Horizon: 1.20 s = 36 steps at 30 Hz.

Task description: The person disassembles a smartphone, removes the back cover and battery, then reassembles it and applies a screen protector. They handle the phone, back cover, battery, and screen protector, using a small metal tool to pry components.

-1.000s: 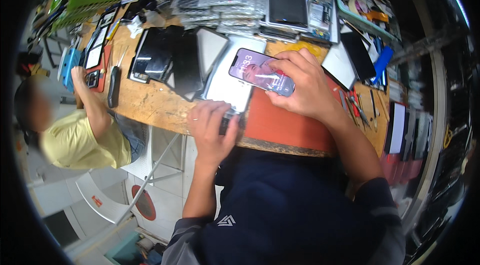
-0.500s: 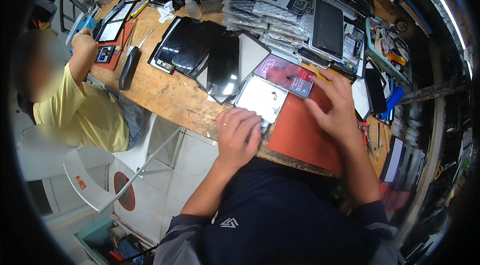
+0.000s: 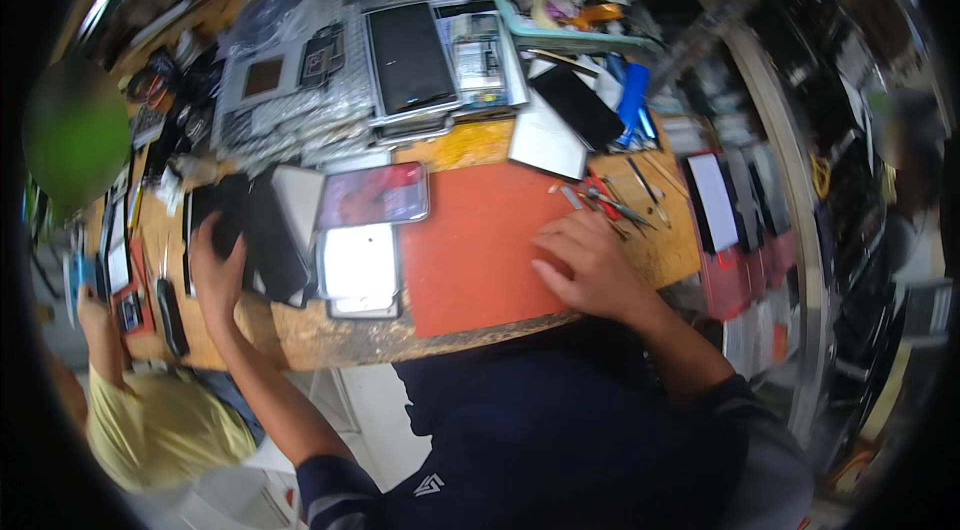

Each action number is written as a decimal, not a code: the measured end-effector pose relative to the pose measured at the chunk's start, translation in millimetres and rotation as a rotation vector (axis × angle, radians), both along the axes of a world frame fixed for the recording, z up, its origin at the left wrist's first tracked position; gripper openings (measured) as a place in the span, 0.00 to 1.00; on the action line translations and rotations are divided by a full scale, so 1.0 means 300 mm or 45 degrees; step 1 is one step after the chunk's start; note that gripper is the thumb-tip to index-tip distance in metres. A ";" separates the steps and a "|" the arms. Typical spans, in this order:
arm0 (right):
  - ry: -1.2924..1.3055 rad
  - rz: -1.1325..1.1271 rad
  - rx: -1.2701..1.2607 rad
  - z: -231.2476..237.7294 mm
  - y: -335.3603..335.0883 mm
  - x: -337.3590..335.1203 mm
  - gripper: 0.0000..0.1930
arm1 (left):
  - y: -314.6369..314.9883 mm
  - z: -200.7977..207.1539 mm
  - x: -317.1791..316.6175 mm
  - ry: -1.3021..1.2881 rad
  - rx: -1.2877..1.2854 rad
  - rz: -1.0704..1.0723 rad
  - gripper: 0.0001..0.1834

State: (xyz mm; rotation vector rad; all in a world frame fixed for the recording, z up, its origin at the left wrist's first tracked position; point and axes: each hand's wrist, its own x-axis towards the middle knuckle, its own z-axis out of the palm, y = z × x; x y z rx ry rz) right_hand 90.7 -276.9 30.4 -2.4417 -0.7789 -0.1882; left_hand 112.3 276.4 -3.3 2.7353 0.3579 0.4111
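Observation:
My left hand reaches over a pile of dark screen panels at the left, fingers spread; whether they touch is unclear. At the right edge of an orange-red mat is my right hand, its fingers bent and apart, with nothing visible in them. Just beyond it lie small hand tools with red handles. A smartphone with a lit purple and red screen lies at the mat's far left corner. Next to it rests a shiny silver, tablet-sized panel. Motion blurs the picture.
Behind stand stacks of bubble-wrapped parts and a black-screened tablet. A pale green basket holds oddments. A black-handled screwdriver lies at the left, where another person's hand is at the table.
The view has swung to the right. My left hand has gone from the silver panel to the dark panels. My right hand has left the phone and moved right, beside the tools.

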 end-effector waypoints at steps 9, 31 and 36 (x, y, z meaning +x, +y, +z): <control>-0.305 -0.408 -0.052 0.029 -0.138 0.277 0.17 | -0.174 0.126 -0.120 -0.634 -0.207 0.221 0.17; 0.321 0.128 0.276 0.021 0.051 -0.047 0.43 | -1.088 0.049 -0.215 0.094 -1.553 -0.292 0.22; 0.005 -0.091 0.255 -0.011 -0.053 -0.031 0.36 | -1.030 0.071 -0.228 0.042 -0.865 -0.195 0.14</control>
